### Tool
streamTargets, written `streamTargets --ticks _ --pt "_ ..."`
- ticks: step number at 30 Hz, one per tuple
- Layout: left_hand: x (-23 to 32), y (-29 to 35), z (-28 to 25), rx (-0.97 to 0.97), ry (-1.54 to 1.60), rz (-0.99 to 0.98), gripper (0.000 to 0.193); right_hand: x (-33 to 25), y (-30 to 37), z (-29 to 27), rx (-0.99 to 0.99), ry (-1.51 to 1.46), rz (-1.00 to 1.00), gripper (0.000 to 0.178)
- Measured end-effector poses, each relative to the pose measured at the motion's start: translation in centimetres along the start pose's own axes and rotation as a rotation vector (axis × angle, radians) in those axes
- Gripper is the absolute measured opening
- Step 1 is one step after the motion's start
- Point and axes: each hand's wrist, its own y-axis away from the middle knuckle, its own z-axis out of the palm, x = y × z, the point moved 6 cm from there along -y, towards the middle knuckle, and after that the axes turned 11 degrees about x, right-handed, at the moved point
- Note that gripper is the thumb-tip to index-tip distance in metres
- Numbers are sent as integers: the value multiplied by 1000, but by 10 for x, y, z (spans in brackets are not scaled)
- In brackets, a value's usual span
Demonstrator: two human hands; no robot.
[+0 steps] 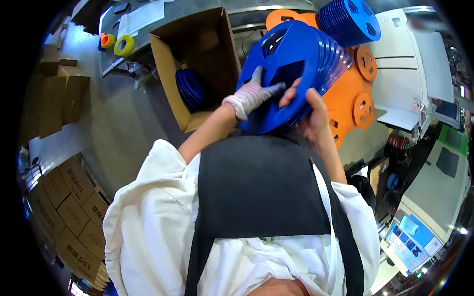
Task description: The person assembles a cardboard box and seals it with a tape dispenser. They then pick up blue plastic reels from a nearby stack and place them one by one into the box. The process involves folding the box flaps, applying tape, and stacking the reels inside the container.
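A stack of blue plastic reels (303, 49) is held up in front of my chest, its spoked face tilted toward me and its flanges fanned out to the right. My left hand (252, 96), in a pale striped glove with grey fingertips, grips the near reel at its central openings. My bare right hand (316, 118) wraps the lower right rim, and some of its fingers show through an opening in the reel. To the left, an open cardboard box (164, 74) has several blue reels (190, 91) standing inside near its near end.
An orange fixture (340, 98) with round orange discs stands behind the reels, with another blue reel stack (345, 22) at its far end. A grey table (111, 61) at far left bears tape rolls (123, 45) and papers. Stacked cartons (74, 214) are at lower left; white machinery (400, 59) is right.
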Motion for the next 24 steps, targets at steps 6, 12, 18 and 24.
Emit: streamTargets --ticks 6,12,18,24 --pt "15 38 -76 -184 1021 -57 60 3 12 20 56 -14 19 38" --pt "15 70 -131 -457 1568 -1 77 1 20 -1 16 -166 -60 28" --pt "2 75 -138 -456 1720 0 78 8 22 -8 22 -247 -101 28" --pt "-3 62 -150 -489 1806 -67 75 14 23 -9 49 -281 -128 29"
